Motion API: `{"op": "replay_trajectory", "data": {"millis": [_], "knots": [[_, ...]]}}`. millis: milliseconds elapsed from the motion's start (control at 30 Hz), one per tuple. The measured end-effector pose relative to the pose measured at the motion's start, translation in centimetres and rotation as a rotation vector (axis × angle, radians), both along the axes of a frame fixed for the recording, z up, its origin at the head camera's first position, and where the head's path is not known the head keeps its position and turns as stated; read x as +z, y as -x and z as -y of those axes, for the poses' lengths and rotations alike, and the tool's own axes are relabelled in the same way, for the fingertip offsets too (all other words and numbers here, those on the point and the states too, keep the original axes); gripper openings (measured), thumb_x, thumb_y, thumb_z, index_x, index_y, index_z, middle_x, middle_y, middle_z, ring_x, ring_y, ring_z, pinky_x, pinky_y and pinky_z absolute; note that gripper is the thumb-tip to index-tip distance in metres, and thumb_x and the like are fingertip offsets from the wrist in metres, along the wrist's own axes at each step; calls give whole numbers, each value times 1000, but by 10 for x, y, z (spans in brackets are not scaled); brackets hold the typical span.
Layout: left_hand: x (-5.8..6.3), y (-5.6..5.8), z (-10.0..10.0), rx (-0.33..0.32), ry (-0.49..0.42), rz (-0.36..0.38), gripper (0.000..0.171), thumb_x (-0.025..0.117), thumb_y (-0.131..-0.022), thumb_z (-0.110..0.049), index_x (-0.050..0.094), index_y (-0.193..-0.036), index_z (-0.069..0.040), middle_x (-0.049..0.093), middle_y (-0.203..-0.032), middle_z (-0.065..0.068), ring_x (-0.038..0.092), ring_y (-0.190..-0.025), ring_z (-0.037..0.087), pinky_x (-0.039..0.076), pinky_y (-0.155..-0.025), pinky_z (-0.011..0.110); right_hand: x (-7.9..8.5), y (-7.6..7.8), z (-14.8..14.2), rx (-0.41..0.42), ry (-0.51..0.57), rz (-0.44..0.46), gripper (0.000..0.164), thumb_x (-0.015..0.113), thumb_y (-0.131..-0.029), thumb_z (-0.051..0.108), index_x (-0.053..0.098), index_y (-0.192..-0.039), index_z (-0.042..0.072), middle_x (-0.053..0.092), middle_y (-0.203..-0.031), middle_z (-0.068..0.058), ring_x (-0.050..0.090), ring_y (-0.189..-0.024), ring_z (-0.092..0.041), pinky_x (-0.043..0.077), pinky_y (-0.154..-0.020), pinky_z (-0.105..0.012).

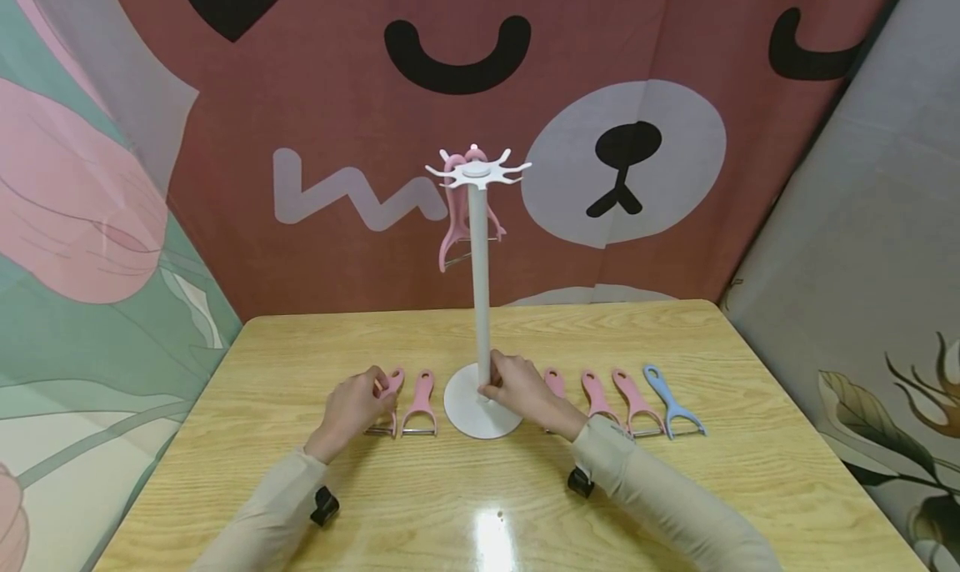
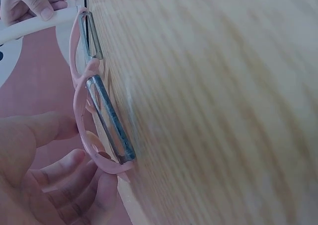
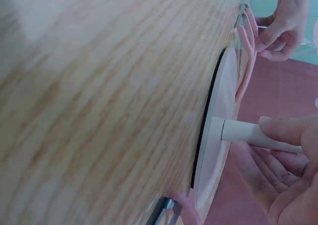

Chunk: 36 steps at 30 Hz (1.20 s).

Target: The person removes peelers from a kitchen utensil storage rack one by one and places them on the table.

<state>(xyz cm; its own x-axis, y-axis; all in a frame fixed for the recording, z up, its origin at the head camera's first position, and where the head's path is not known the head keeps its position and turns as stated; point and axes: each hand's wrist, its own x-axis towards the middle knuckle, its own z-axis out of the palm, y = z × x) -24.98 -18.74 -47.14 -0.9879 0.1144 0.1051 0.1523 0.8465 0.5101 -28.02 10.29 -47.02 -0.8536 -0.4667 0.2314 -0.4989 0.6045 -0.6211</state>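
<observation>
A white stand (image 1: 480, 280) with a round base and a crown of hooks stands mid-table. My right hand (image 1: 525, 388) grips its pole low down, thumb on one side and fingers on the other, as the right wrist view shows. To the left, my left hand (image 1: 351, 405) has its thumb and fingers at the leftmost pink peeler (image 2: 82, 111), pinching its handle, which the fingers partly hide. That peeler's blade end touches the table. Another pink peeler (image 1: 422, 397) lies between this one and the base. Pink peelers (image 1: 455, 213) hang from hooks at the back left of the crown.
Right of the stand lie several pink peelers (image 1: 633, 397), partly behind my right forearm, and a blue peeler (image 1: 671, 401) at the row's end. Printed cloth (image 1: 337, 263) hangs behind the wooden table (image 1: 420, 514), with more cloth on both sides.
</observation>
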Motion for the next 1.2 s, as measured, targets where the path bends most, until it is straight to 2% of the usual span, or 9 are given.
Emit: {"op": "replay_trajectory", "data": {"millis": [333, 600, 867, 1200], "knots": [[-2, -1, -3, -4, -5, 15, 20, 72, -89, -18, 63, -98, -4, 54, -68, 0, 43, -50, 13, 34, -45, 28, -1, -1, 0, -5, -6, 7, 21, 76, -87, 6, 60, -101, 2, 66, -80, -2, 64, -69, -10, 53, -56, -22], [-2, -2, -4, -1, 27, -30, 19, 74, -87, -18, 63, -95, -4, 54, -67, -1, 42, -51, 12, 32, -44, 26, -1, -1, 0, -7, -8, 6, 21, 76, -87, 6, 60, -101, 3, 66, -81, -2, 65, -71, -10, 53, -56, -23], [-3, -1, -6, 10, 31, -11, 20, 76, -88, -19, 63, -94, -4, 56, -70, 1, 44, -51, 12, 34, -43, 26, -1, -3, 0, -24, -38, -14, 22, 77, -87, 9, 59, -100, 3, 64, -80, -1, 63, -69, -10, 52, -55, -23], [-2, -3, -6, 11, 49, -43, 16, 74, -89, -17, 63, -91, -5, 53, -67, -1, 43, -51, 12, 31, -43, 25, 6, -3, -2, -2, -58, 21, 23, 76, -89, 12, 61, -103, 3, 64, -80, 0, 62, -66, -9, 51, -53, -23]]}}
